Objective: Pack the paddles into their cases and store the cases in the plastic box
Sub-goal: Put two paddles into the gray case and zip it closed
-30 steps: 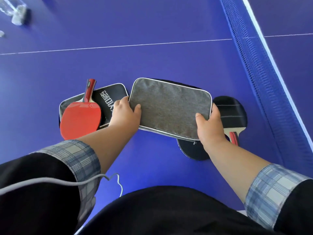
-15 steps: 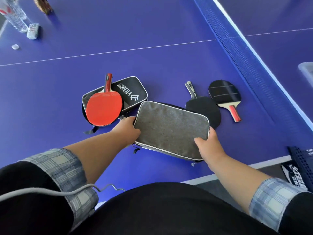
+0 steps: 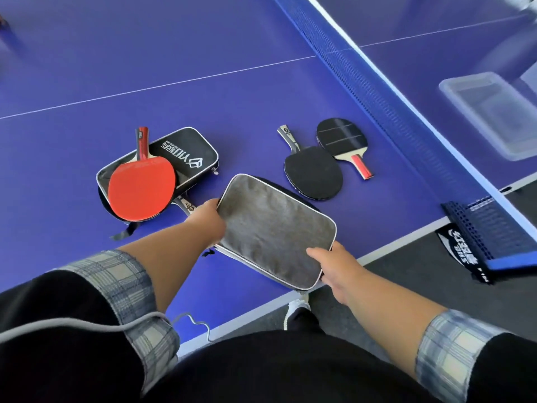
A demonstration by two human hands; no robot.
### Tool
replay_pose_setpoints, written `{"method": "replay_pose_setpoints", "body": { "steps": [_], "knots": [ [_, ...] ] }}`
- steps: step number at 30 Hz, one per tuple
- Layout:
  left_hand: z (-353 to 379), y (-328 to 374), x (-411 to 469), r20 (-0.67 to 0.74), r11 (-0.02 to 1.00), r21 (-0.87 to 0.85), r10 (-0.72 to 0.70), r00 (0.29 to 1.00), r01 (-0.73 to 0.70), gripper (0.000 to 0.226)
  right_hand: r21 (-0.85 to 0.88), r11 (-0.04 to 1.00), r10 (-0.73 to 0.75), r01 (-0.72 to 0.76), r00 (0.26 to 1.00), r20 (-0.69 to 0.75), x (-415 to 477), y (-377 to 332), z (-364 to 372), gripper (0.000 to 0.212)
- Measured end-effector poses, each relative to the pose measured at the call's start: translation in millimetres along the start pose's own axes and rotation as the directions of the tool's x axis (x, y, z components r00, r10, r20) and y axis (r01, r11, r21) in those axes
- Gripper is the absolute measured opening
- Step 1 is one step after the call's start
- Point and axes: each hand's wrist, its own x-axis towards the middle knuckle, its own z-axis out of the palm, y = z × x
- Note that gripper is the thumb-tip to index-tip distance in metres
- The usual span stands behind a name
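A grey rectangular paddle case (image 3: 273, 231) with a white rim is held tilted over the near edge of the blue table. My left hand (image 3: 207, 221) grips its left end and my right hand (image 3: 337, 264) grips its near right corner. A black case (image 3: 186, 154) lies to the left, with a red paddle (image 3: 141, 187) on top and another handle (image 3: 186, 206) poking out beneath. Two black paddles lie to the right, one larger (image 3: 312, 173) and one smaller with a red handle (image 3: 341, 138). The clear plastic box (image 3: 494, 112) stands beyond the net.
The blue net (image 3: 360, 80) runs diagonally across the table between the paddles and the box. Its clamp and post (image 3: 476, 228) hang at the table's side edge on the right. A grey cable (image 3: 186, 318) dangles by my left sleeve. Grey floor lies below the table edge.
The grey case has been drawn back toward me and to the near table edge, uncovering both black paddles. The view has swung right, bringing the plastic box into sight.
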Motion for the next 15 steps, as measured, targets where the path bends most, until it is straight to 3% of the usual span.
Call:
{"method": "replay_pose_setpoints", "body": {
  "steps": [5, 7, 11, 13, 15],
  "knots": [
    [-10, 23, 16, 0.004, 0.997, -0.065, 0.050, 0.999, -0.049, 0.059, 0.343, 0.936, 0.080, -0.073, 0.997, -0.007, -12, 1, -8, 0.042],
    [-13, 29, 20, 0.034, 0.991, -0.118, 0.067, 0.997, -0.063, 0.064, 0.382, 0.923, 0.043, -0.041, 0.999, 0.005, -21, -2, -10, 0.045],
    [-13, 40, 17, 0.065, 0.982, -0.156, 0.114, 0.991, -0.102, 0.058, 0.252, 0.959, -0.159, 0.127, 0.981, 0.112, -44, -14, 0, 0.033],
    [-7, 47, 3, 0.120, 0.950, -0.311, 0.029, 0.992, 0.010, 0.054, 0.048, 0.961, -0.276, 0.272, 0.946, 0.168, -56, -17, 9, 0.027],
    [-2, 55, -15, 0.203, 0.864, -0.479, -0.062, 0.977, 0.154, 0.065, -0.253, 0.860, -0.381, 0.443, 0.887, 0.259, -68, -19, 18, 0.020]
  ]
}}
